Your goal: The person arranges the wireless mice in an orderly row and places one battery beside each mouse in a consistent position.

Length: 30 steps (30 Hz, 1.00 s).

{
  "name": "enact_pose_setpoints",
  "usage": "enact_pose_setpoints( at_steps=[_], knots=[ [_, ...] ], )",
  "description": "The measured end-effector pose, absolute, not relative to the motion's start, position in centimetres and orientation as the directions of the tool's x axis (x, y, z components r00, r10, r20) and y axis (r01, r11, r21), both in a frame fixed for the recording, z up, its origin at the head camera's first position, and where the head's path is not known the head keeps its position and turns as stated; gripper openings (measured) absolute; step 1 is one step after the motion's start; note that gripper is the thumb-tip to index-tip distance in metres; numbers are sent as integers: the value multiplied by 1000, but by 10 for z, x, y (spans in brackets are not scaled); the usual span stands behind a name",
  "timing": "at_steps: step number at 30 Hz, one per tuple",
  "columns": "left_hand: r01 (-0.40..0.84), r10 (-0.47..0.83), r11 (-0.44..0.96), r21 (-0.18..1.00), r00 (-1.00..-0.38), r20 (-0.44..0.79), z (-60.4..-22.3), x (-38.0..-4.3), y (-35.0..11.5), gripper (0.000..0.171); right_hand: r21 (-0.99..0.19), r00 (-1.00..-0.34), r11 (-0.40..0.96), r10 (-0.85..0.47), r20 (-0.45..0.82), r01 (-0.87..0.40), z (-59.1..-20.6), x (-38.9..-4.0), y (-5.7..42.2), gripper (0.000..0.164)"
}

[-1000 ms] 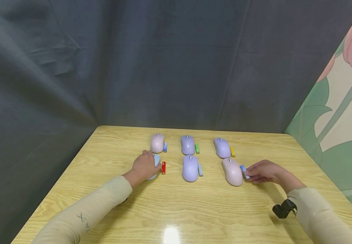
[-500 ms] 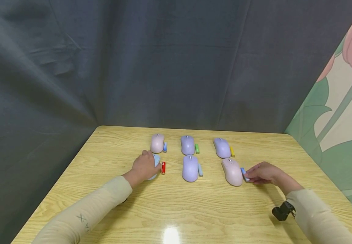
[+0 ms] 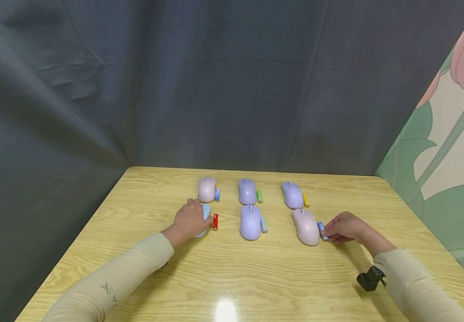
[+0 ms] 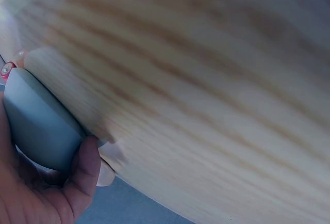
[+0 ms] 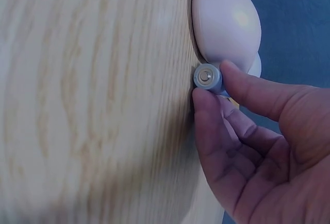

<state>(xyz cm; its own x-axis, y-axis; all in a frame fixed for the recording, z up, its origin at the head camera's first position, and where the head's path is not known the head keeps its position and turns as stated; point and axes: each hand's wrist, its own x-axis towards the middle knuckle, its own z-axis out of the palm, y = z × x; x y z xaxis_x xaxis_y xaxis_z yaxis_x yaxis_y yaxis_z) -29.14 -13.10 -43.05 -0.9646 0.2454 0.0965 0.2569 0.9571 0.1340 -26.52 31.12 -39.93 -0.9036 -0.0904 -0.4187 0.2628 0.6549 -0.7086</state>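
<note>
My left hand (image 3: 190, 219) grips a light blue computer mouse (image 3: 206, 213) on the table at the front left of the group. In the left wrist view the fingers curl about the sides of this mouse (image 4: 41, 118). A red battery (image 3: 215, 222) lies just right of it. My right hand (image 3: 344, 227) pinches a blue battery (image 3: 321, 227) between thumb and fingers, beside the right side of a pink mouse (image 3: 306, 227). In the right wrist view that battery (image 5: 208, 77) shows its end, low at the tabletop.
Purple mice stand at front middle (image 3: 250, 222), back middle (image 3: 247, 192) and back right (image 3: 292, 195), plus a pink mouse (image 3: 207, 189) at back left. Batteries lie beside them: grey (image 3: 263, 224), green (image 3: 259, 196), yellow (image 3: 306, 200), blue (image 3: 217, 194). A dark curtain (image 3: 232, 89) hangs behind the table.
My right hand has moved slightly left and lowered the blue battery, which now sits closer to the pink mouse. The left hand and its mouse have stayed put.
</note>
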Motion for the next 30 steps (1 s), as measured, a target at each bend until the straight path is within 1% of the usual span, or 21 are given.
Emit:
enact_pose_setpoints(
  at_steps=[16,24,30],
  knots=[
    [265,249,955,134,-961,121,-432,-292,-131,57,-666,-917,701,-46,-396,253,-401,-265,307,18],
    [254,243,958,129,-965,99,-432,-294,-131,60,-648,-908,712,-38,-418,269,-401,-267,308,20],
    [252,242,958,140,-966,88,-431,-294,-131,59,-654,-908,710,-52,-417,260,-401,-267,309,20]
  ],
)
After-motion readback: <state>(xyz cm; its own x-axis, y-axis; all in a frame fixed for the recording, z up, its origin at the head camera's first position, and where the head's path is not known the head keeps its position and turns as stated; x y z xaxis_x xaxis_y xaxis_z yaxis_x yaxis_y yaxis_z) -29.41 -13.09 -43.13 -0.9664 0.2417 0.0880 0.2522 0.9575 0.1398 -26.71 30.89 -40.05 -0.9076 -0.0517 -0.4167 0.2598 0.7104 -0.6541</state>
